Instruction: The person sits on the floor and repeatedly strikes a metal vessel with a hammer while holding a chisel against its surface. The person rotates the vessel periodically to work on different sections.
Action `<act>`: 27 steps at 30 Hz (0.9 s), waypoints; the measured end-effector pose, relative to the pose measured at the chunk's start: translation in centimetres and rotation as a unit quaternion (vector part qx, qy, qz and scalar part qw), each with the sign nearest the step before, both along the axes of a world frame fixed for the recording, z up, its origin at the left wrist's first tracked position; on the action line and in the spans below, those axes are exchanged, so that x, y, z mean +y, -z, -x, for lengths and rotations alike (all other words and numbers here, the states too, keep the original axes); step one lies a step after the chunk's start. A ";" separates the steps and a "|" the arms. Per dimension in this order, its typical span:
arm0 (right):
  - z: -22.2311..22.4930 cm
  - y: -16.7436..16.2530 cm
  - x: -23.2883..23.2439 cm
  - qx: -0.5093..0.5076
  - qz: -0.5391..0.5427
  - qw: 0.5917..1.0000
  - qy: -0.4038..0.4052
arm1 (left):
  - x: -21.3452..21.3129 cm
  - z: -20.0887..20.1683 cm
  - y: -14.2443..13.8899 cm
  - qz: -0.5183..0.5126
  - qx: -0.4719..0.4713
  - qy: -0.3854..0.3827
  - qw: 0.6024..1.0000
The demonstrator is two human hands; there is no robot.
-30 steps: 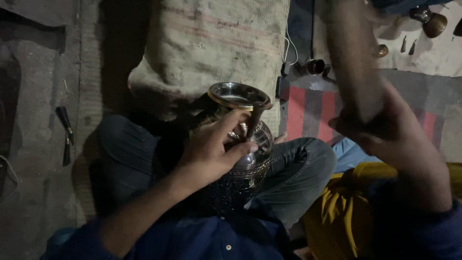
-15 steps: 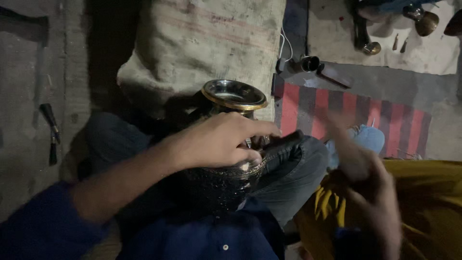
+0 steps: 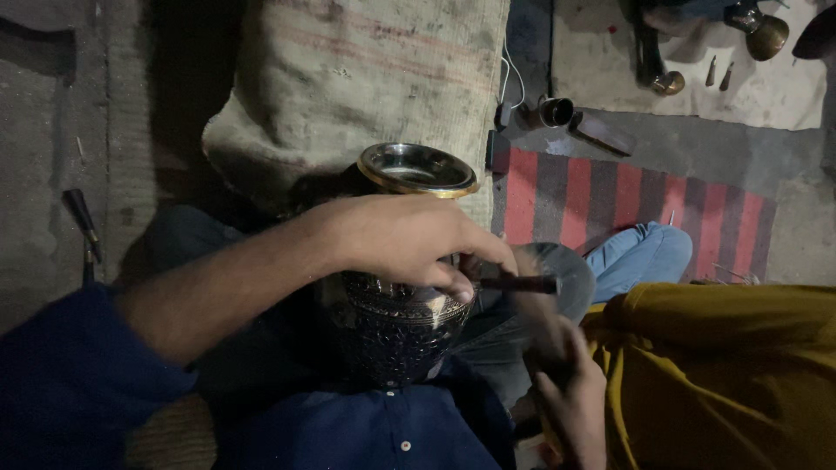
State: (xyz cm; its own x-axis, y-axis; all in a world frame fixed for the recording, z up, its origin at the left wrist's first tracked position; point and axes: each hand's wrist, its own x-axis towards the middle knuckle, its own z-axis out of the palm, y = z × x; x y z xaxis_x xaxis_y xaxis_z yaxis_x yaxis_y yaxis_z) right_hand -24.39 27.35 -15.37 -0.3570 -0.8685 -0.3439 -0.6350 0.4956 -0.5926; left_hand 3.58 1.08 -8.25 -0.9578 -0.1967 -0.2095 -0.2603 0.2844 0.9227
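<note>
A dark engraved metal vase [image 3: 396,326] with a shiny gold-rimmed mouth [image 3: 418,168] rests upright in my lap. My left hand [image 3: 401,239] lies across its shoulder, and its fingers pinch a short dark chisel [image 3: 521,283] that points right. My right hand [image 3: 570,405] is low at the right of the vase, blurred by motion. It grips a mallet whose blurred grey head [image 3: 557,278] is at the chisel's outer end.
A burlap sack [image 3: 348,78] lies behind the vase. A red and grey striped mat [image 3: 627,200] is to the right, with someone's blue denim knee [image 3: 644,252] and yellow cloth [image 3: 723,374] close by. Small tools and cups [image 3: 556,110] sit at the back, and a dark tool [image 3: 83,222] lies at the left.
My right hand has swung the mallet down from high at the right to the chisel's end. My left hand stayed on the vase, shifting slightly.
</note>
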 end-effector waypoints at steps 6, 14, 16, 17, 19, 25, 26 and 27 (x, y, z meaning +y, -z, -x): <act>-2.0 -1.2 0.3 -0.031 0.159 0.981 0.103 | -0.1 0.1 -0.2 0.012 -0.021 0.012 1.000; 3.9 -0.9 0.2 -0.014 0.131 0.991 0.010 | 0.7 -0.2 0.6 0.025 0.037 -0.051 0.998; 5.1 -0.5 -0.7 -0.125 0.136 0.980 0.075 | 1.1 -0.7 0.7 0.018 0.036 -0.085 0.996; 5.8 -0.9 -1.1 -0.109 0.112 0.987 0.030 | 1.3 -0.9 0.8 0.011 0.027 -0.099 0.995; 7.0 -1.9 -2.6 -0.072 0.066 0.994 -0.056 | 1.7 -1.2 0.8 0.000 0.022 -0.125 0.992; 6.3 -6.7 -8.6 -0.140 -0.044 0.989 -0.020 | 3.2 -1.9 0.3 -0.029 -0.032 -0.208 0.977; 5.7 -7.3 -9.6 -0.159 -0.048 0.986 0.011 | 3.3 -2.0 0.2 -0.029 -0.002 -0.231 0.973; 5.1 -8.2 -10.6 -0.178 -0.055 0.982 0.040 | 3.6 -2.2 0.2 -0.032 0.027 -0.254 0.966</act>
State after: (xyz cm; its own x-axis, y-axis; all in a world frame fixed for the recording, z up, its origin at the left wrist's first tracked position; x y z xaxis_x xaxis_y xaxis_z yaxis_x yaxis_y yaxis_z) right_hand -29.46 16.79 -7.20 -0.2625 -0.7936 -0.5489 -0.3538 0.6084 -0.7105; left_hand 5.83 4.69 -8.43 -0.7505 -0.6332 -0.1893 -0.3022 0.0741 0.9504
